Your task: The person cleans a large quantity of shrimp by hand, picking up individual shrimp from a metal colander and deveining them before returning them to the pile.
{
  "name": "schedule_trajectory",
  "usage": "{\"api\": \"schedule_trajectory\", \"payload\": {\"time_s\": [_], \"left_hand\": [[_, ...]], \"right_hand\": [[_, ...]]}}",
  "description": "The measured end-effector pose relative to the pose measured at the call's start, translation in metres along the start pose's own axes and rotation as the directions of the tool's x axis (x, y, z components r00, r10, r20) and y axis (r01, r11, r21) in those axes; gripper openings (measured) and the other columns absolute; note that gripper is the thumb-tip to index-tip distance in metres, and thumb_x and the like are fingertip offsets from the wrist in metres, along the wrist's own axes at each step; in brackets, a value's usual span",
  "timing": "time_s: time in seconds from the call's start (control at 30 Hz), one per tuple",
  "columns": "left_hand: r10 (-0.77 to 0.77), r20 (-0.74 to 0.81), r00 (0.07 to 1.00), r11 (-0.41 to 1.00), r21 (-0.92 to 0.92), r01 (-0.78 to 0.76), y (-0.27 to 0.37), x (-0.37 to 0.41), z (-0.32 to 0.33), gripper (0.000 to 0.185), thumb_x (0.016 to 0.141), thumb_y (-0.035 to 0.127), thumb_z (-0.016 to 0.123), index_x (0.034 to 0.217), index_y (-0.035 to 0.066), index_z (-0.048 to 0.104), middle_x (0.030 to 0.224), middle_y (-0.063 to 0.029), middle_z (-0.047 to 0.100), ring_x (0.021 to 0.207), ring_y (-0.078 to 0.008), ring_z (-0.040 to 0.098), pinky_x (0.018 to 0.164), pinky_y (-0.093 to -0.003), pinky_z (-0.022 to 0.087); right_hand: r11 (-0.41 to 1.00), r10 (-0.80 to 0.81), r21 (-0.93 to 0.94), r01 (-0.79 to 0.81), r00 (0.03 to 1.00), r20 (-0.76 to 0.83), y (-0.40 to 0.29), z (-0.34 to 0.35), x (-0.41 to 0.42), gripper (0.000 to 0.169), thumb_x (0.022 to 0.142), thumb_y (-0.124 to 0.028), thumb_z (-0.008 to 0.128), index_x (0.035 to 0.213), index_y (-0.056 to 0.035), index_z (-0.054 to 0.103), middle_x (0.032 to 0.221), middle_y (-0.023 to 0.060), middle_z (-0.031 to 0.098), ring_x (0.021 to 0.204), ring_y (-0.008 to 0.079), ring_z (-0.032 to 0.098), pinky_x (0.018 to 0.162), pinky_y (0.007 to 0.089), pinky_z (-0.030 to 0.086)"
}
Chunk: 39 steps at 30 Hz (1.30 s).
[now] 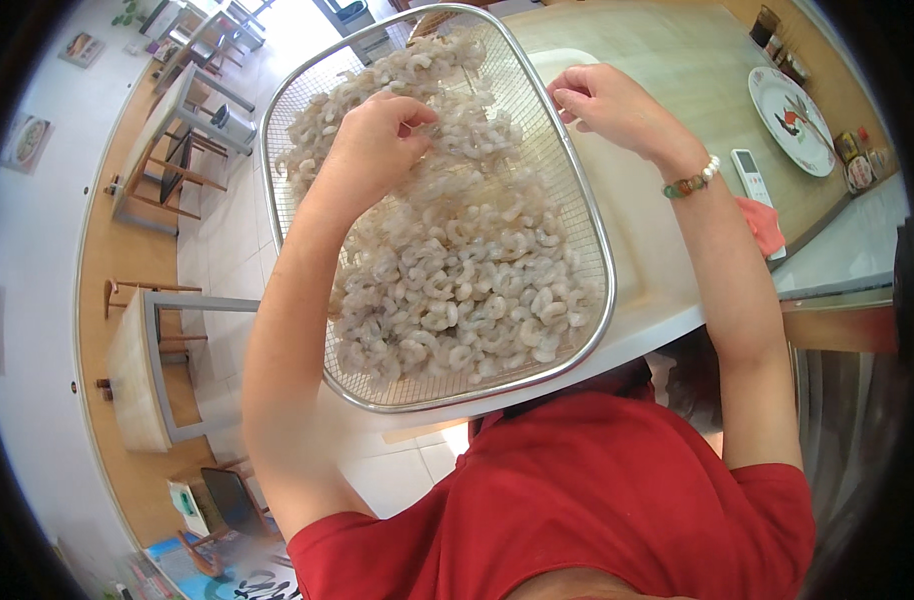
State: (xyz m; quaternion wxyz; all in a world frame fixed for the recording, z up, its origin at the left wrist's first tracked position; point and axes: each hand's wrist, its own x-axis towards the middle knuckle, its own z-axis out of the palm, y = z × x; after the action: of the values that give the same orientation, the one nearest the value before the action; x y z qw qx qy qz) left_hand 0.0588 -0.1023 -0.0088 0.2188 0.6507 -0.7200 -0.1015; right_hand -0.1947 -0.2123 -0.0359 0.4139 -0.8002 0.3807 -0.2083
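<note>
A rectangular metal wire-mesh basket (613, 289) with a shiny steel rim is spread with peeled raw shrimp (457, 300), thickest at the near end. My left hand (385, 142) is low over the shrimp near the basket's middle. Its thumb and index finger are slightly apart, and its other fingertips are hidden. Just outside the basket's right rim is my right hand (603, 105), its fingers curled and a beaded bracelet (691, 180) on the wrist. Whether either hand pinches anything is not clear. Under the basket lies a white plastic tray (652, 247).
On the table (674, 52) to the right are a plate (783, 112) with utensils, a remote control (749, 172), a pink cloth (761, 225) and several condiment jars (862, 161). Tables (138, 375) and wooden chairs (175, 172) stand on the left along the wall.
</note>
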Motion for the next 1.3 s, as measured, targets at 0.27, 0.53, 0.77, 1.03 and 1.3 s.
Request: {"api": "schedule_trajectory", "payload": {"time_s": [0.27, 0.53, 0.77, 1.03, 1.3], "left_hand": [[-0.079, 0.014, 0.997, 0.894, -0.442, 0.077, 0.008, -0.015, -0.031, 0.012, 0.084, -0.005, 0.06, 0.091, -0.002, 0.07, 0.078, -0.0046, 0.067, 0.067, -0.0096, 0.059, 0.066, -0.0232, 0.051], [-0.102, 0.113, 0.988, 0.907, -0.398, 0.139, 0.01, -0.03, -0.026, 0.012, 0.084, -0.003, 0.064, 0.093, 0.0, 0.071, 0.081, -0.0023, 0.068, 0.072, -0.009, 0.06, 0.068, -0.0227, 0.049], [0.298, 0.27, 0.916, 0.953, -0.14, -0.269, 0.044, -0.049, 0.005, 0.021, 0.076, -0.003, 0.068, 0.094, 0.006, 0.07, 0.096, -0.0065, 0.062, 0.087, -0.0171, 0.06, 0.076, -0.0295, 0.048], [-0.154, 0.166, 0.974, 0.987, -0.028, 0.161, 0.009, -0.063, -0.041, 0.012, 0.082, -0.006, 0.064, 0.093, -0.003, 0.066, 0.078, -0.0032, 0.063, 0.071, -0.0097, 0.057, 0.067, -0.0242, 0.048], [-0.173, 0.13, 0.976, 0.985, 0.052, 0.167, 0.013, -0.073, -0.063, 0.014, 0.084, -0.007, 0.061, 0.094, -0.002, 0.067, 0.087, -0.0047, 0.067, 0.082, -0.0132, 0.063, 0.074, -0.0261, 0.049]], "right_hand": [[1.0, 0.009, -0.009, -0.009, 1.0, 0.012, 0.0, -0.001, 0.002, 0.03, 0.096, -0.022, 0.049, 0.108, 0.0023, 0.063, 0.094, 0.006, 0.064, 0.087, 0.0135, 0.061, 0.075, 0.028, 0.05], [1.0, 0.021, -0.013, -0.02, 1.0, 0.02, 0.003, -0.002, 0.002, 0.032, 0.096, -0.024, 0.05, 0.109, 0.0024, 0.062, 0.096, 0.0063, 0.064, 0.087, 0.0136, 0.06, 0.076, 0.0274, 0.05], [0.999, 0.035, -0.029, -0.034, 0.998, 0.045, 0.004, -0.004, 0.004, 0.033, 0.096, -0.026, 0.05, 0.109, 0.0019, 0.062, 0.095, 0.0058, 0.064, 0.087, 0.0134, 0.06, 0.076, 0.0269, 0.05], [0.999, 0.009, 0.031, -0.009, 1.0, 0.009, 0.008, 0.001, 0.003, 0.033, 0.096, -0.027, 0.051, 0.108, 0.0013, 0.062, 0.096, 0.0053, 0.064, 0.087, 0.0129, 0.059, 0.076, 0.0268, 0.049], [0.998, 0.051, 0.028, -0.051, 0.999, 0.003, 0.004, 0.0, 0.001, 0.031, 0.096, -0.027, 0.051, 0.106, 0.0004, 0.062, 0.094, 0.0041, 0.063, 0.087, 0.0127, 0.059, 0.076, 0.0271, 0.049]]}}
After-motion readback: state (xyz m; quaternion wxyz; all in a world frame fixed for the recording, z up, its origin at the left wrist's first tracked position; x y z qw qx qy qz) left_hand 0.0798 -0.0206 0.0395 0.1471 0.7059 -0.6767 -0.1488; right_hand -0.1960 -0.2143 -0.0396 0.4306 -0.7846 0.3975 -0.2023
